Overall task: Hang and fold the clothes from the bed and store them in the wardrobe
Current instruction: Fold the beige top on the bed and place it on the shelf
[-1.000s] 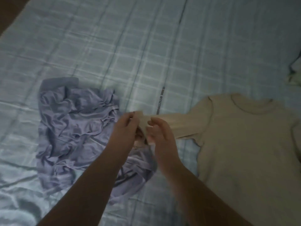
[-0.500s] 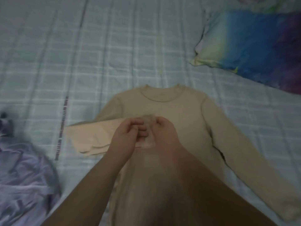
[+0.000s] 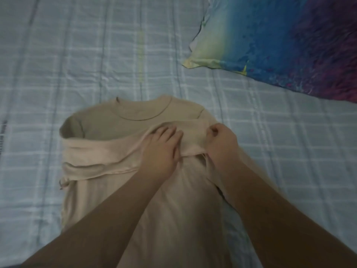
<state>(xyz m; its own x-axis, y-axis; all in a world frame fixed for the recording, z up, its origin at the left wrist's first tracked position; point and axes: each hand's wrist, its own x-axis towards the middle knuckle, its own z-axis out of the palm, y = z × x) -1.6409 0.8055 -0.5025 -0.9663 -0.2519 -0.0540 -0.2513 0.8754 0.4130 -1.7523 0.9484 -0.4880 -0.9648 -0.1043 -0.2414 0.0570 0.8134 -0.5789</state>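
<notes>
Folding under way: a beige sweater (image 3: 173,200) lies flat on the bed (image 3: 77,55), its collar (image 3: 143,111) away from us, near a pillow (image 3: 289,45) but not touching it. A second ago the sleeve (image 3: 108,151) on our left stretched sideways over the sheet, both our hands pinching its cuff. Now it lies across the chest, just below the collar, with the cuff carried to the sweater's right edge. Our left hand (image 3: 160,149) has let go of the cuff and rests on the sleeve, fingers spread and flat, pressing it down. Our right hand (image 3: 222,144), fingers curled, pinches the cuff end. (The purple garment that lay on our left has dropped out of view as our head turned.)

By our reading, the first sleeve fold is all but made. The cloth is bunched in a ridge along the sleeve's lower edge and wants smoothing before the cuff is released, or the knit may slide back. The other sleeve, mostly hidden under our right forearm, appears unfolded. It comes next, then the body fold. The wardrobe is nowhere in view, so most of the task is left.
</notes>
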